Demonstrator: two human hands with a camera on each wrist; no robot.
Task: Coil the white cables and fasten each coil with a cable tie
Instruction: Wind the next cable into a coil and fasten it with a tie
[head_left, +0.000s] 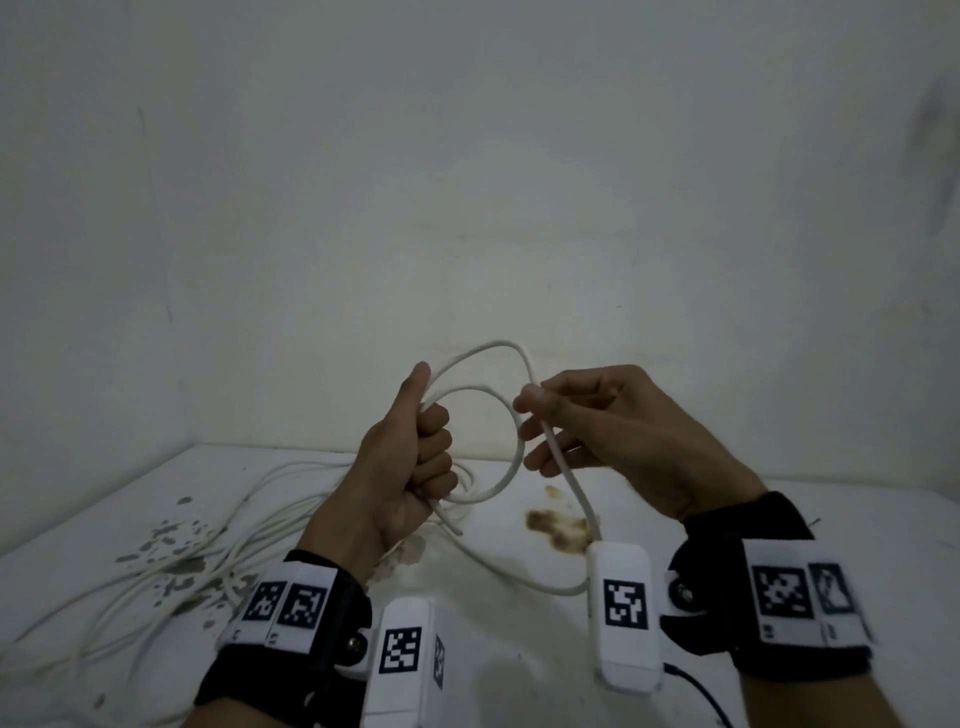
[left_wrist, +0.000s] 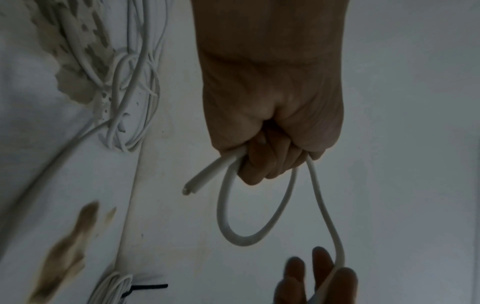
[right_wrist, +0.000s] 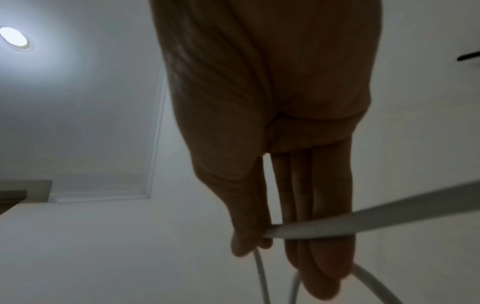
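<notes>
White round-sheathed cable (head_left: 511, 457) is held up above the stained white tabletop (head_left: 524, 670), looped between both hands in front of a pale wall (head_left: 467, 182). The left hand (head_left: 410, 462) is raised as a fist with the thumb pointing upward; its fingers are curled round two passes of the cable, so the grip is closed on it. From the underside of this fist a short cut end (left_wrist: 191, 188) is seen sticking out, and one closed loop hangs beside it in the left wrist view. The right hand (head_left: 597, 431) is held palm toward the left hand, the cable being pinched between thumb and forefinger while the other fingers (right_wrist: 319, 236) are stretched nearly straight behind it. Below this pinch the cable is draped down and passes behind the white tagged wrist camera (head_left: 626, 613), where its course is hidden. A loose heap of further white cables (head_left: 171, 561) is laid on the tabletop's left part, partly covered by the left forearm. A coiled white bundle with a black tie (left_wrist: 122, 290) is cut off by the left wrist view's lower edge. The right wrist view is dim and blurred.
</notes>
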